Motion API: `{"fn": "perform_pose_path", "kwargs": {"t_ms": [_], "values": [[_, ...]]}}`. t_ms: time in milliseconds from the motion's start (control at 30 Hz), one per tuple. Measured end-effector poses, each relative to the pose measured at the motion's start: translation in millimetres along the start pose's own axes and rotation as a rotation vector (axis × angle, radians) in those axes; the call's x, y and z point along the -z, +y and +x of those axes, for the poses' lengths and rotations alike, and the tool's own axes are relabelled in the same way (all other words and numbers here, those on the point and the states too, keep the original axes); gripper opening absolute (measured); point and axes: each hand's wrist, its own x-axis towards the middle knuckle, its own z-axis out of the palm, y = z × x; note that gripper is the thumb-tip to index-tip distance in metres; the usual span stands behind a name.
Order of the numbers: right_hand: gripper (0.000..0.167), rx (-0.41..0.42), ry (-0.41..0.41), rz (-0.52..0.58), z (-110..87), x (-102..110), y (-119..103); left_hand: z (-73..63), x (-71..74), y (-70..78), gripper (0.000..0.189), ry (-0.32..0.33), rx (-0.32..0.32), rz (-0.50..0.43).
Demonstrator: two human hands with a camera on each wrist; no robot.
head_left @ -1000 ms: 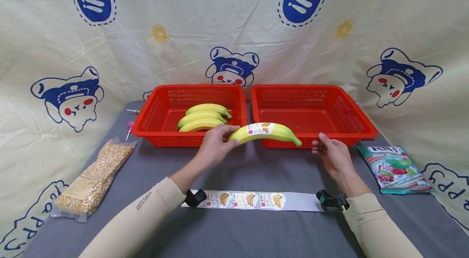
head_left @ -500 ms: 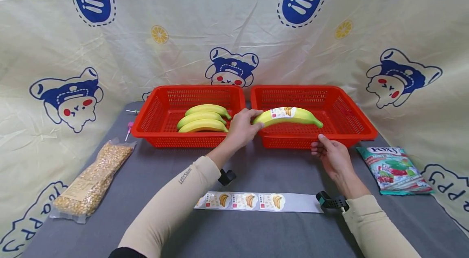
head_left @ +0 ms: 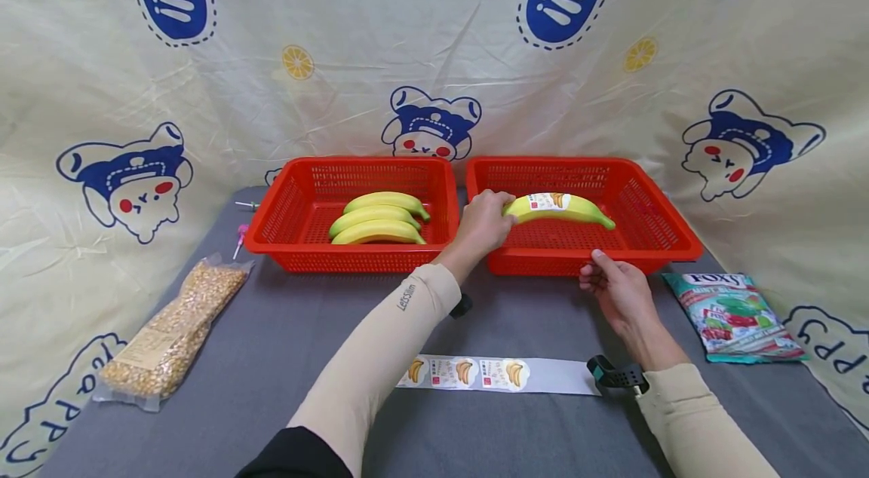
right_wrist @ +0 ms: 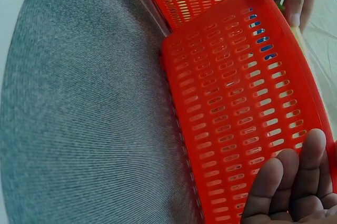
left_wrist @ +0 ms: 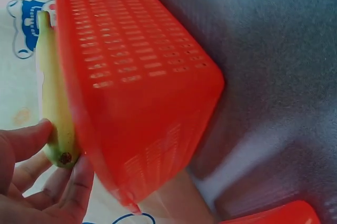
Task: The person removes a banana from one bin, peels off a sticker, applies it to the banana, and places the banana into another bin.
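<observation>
Left basket (head_left: pixel 339 261) and right basket (head_left: pixel 536 265) are smooth plastic; table cover (head_left: pixel 523 436), matt cloth; near label strip (head_left: pixel 498 375), paper; right packet (head_left: pixel 738 318), glossy plastic.

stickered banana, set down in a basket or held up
Held up: the left hand grips one end of the stickered banana, which the left wrist view shows above the rim of the right red basket.
</observation>
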Motion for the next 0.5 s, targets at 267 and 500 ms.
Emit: {"fn": "perform_pose_path", "kwargs": {"t_ms": [267, 500], "values": [[0.028, 0.016, -0.004, -0.045, 0.5, 1.8, 0.3, 7.8, -13.8, 0.2, 0.043, -0.025, -0.02, 0.11], [0.026, 0.009, 0.016, -0.062, 1.1, 0.5, 0.7, 8.2, -22.8, 2.8, 0.036, -0.033, -0.035, 0.221]]}}
